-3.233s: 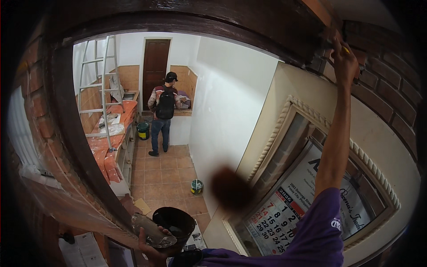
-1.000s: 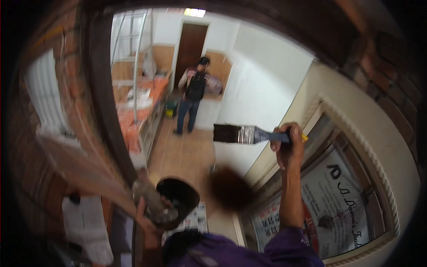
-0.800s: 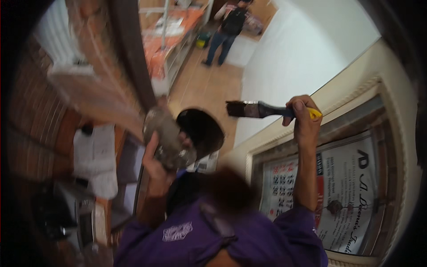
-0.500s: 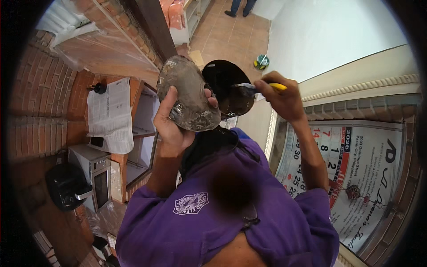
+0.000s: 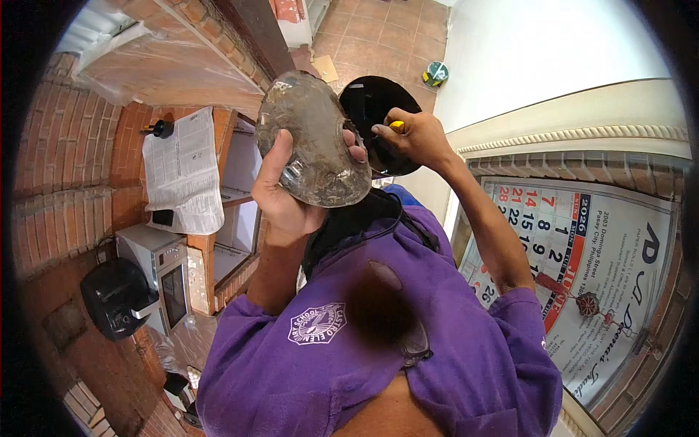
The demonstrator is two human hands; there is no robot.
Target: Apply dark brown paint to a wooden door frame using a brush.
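Observation:
My left hand (image 5: 285, 193) grips a worn, grey-brown oval piece (image 5: 309, 138) with a rounded, scuffed surface. The thumb lies across its face, and fingertips curl round its right edge. Just beyond it is a glossy black round thing (image 5: 364, 98), like a shallow pan or bowl; whether the two are joined I cannot tell. Closed in my right hand (image 5: 422, 138) is a paintbrush with a yellow handle (image 5: 397, 126), held over the black thing. The hand hides the brush's bristles.
Newspaper (image 5: 182, 171) covers a wooden cabinet top at left, near a microwave (image 5: 175, 284) and a black appliance (image 5: 116, 298). A green and white tub (image 5: 435, 73) stands on the tiled floor ahead. A large calendar (image 5: 575, 269) hangs on the right, by a white wall (image 5: 539, 65).
My right hand and the brush have moved left and slightly upward, closer to the grey-brown piece. The brush's metal part has gone from view. A person's legs at the top are also gone.

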